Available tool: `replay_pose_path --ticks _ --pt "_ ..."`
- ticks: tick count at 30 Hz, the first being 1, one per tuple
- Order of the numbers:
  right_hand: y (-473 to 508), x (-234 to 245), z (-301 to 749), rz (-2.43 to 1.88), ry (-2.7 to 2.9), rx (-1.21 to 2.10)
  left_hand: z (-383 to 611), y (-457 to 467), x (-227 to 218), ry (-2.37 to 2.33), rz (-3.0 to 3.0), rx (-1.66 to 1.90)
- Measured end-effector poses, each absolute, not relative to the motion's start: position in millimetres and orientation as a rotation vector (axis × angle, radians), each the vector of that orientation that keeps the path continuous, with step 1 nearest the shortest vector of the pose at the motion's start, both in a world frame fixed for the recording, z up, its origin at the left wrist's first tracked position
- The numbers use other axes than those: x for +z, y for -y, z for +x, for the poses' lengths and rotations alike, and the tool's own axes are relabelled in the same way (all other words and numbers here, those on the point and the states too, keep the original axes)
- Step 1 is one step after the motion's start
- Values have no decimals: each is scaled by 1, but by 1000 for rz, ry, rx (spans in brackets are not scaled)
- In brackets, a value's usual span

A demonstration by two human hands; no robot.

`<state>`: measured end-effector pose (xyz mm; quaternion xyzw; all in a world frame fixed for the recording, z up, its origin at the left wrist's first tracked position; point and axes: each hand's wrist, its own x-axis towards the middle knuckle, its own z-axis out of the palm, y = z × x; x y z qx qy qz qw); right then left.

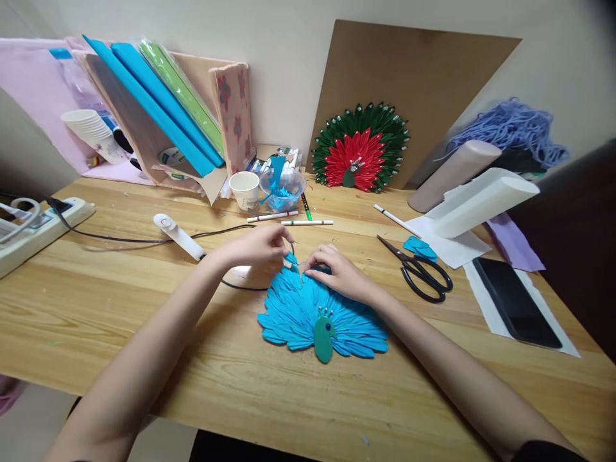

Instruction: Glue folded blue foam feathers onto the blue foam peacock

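A paper peacock [298,314] with a fan of layered blue paper feathers lies on the wooden table in front of me. Its green body [323,343] has a dark blue eye and small beads above the head. At the fan's upper left edge, my left hand [262,246] pinches a small blue paper feather [291,259]. My right hand [339,273] rests over the top of the fan, its thumb and fingertips drawn together near that feather. A thin strand seems to run between the hands, too fine to name.
Black scissors [423,276] lie right of the peacock beside blue paper pieces [420,248]. A phone [517,301] is farther right. White glue gun [178,236] and its cable lie left. Behind are a paper cup [244,190], markers [307,222] and a red-green peacock [359,144].
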<state>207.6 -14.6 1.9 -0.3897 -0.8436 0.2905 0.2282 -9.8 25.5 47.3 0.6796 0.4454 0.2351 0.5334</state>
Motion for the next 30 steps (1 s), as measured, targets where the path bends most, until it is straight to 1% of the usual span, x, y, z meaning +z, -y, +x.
replay_pose_path --ticks 6,13,20,30 --pt "14 2 211 -977 2304 918 6 -44 43 -970 1745 290" --pt "12 3 212 -934 2280 1077 7 -50 38 -914 1872 218" --pt "10 0 213 -898 2280 1110 11 -47 42 -835 2081 -23" --pt "10 -2 214 -914 2286 1094 17 -45 43 -831 2126 -113"
